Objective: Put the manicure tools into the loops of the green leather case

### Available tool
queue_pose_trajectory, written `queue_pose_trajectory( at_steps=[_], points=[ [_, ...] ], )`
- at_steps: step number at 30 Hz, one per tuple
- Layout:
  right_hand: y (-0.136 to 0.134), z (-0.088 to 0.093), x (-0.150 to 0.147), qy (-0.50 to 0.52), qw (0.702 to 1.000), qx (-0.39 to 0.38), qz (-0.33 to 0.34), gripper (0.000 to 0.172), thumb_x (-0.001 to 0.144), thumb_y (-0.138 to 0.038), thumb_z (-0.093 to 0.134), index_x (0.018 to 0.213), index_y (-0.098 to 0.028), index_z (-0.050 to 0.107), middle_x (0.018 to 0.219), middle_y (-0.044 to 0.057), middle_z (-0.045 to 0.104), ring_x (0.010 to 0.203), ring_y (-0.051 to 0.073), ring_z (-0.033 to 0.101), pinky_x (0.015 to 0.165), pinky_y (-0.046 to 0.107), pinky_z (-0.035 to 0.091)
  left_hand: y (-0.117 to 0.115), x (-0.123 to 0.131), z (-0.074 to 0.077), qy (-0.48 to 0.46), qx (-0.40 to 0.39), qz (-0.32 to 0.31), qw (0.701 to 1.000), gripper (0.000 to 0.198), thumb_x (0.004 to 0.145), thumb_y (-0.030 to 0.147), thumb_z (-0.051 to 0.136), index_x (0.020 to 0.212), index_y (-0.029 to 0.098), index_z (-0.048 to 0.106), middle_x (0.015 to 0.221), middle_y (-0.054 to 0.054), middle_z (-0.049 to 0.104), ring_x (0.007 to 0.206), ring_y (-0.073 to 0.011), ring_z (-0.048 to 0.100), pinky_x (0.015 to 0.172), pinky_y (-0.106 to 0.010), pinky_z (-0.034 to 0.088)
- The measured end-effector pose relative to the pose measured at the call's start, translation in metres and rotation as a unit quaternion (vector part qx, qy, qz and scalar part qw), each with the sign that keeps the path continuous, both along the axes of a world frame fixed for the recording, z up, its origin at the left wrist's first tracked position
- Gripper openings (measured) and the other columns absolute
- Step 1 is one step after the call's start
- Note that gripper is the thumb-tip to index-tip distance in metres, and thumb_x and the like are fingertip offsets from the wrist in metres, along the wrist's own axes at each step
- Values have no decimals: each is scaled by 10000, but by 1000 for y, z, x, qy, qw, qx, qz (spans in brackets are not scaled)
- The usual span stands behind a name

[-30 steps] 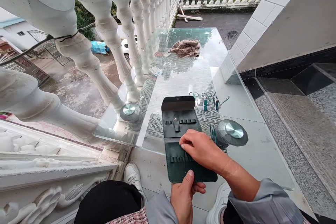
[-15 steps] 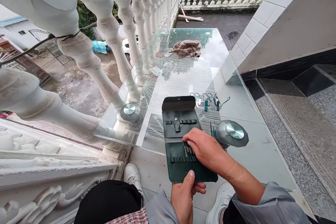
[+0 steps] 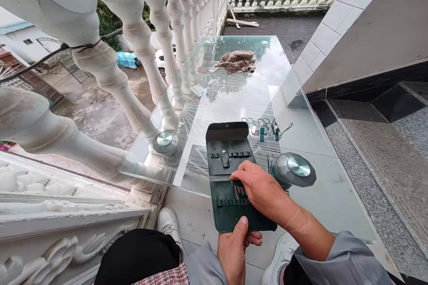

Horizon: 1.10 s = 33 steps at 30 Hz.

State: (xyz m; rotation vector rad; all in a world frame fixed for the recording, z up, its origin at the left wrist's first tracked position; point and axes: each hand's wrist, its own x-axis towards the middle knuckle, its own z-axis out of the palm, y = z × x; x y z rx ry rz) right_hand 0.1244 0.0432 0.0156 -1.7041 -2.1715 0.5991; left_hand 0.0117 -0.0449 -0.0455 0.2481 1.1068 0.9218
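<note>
My left hand (image 3: 236, 245) grips the lower edge of an unfolded dark green manicure case (image 3: 222, 218), thumb on top. Elastic loops cross both of its panels. Over the lower panel, my right hand (image 3: 262, 189) is closed in a pinch on a thin metal manicure tool (image 3: 236, 211), whose slim end runs down past the loop row. Several metal tools show partly in that panel beside my right fingers, which hide the rest. Beyond the case lie small scissors (image 3: 263, 123), a nail clipper (image 3: 261, 132) and another clipper (image 3: 276, 132). Slender green tools (image 3: 271, 167) stand near my right wrist.
A glass table (image 3: 230, 98) stretches ahead on faceted supports with round metal tops (image 3: 297, 164). A crumpled brown cloth (image 3: 237, 61) lies towards its far end. White balusters (image 3: 115, 71) line the left; stone steps (image 3: 374, 151) rise on the right.
My right hand has shifted very slightly up and left over the case, still pinching. My left hand and the case stay almost where they were.
</note>
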Motion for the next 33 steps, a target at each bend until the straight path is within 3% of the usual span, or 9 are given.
queue_pose_trajectory(
  at_steps=[5,10,13,24,29,33],
  points=[
    [-1,-2,1,-36,998,31,31,338,819,-20,402,858,-211,679,846,38,546,796,146,466,676,256,387,0,0,-1,9,7,-8,1000,408,633,505,745,661,118,621,647,-48,626,584,-160,575,656,-298,461],
    [-1,-1,5,-75,992,73,72,342,783,14,423,792,-208,683,840,44,566,772,156,453,640,260,373,1,2,1,1,4,9,1000,419,622,474,763,808,123,629,669,-25,624,587,-164,583,631,-297,460],
    [0,0,7,-48,993,92,59,325,806,-5,422,796,-202,679,829,44,573,775,151,466,658,257,387,1,3,2,-3,6,17,1000,422,601,456,780,823,133,624,648,-10,616,583,-165,580,608,-294,457],
    [2,-2,10,24,997,47,61,305,838,-66,402,795,-217,664,868,39,586,823,154,507,703,280,435,4,1,6,-33,-6,37,999,501,596,507,779,822,86,629,639,-45,629,569,-173,581,575,-301,465],
    [6,8,31,141,979,132,-70,262,880,-176,373,950,-208,624,960,57,619,931,169,555,839,324,448,6,1,11,-26,-25,26,999,555,551,524,797,794,44,659,650,-84,644,571,-175,587,577,-297,478],
    [4,14,58,122,961,129,-210,250,843,-293,438,988,-205,622,955,63,648,882,192,588,802,338,451,7,2,11,-23,-22,40,999,550,535,506,812,806,50,664,691,-93,654,567,-178,594,558,-299,484]
  ],
)
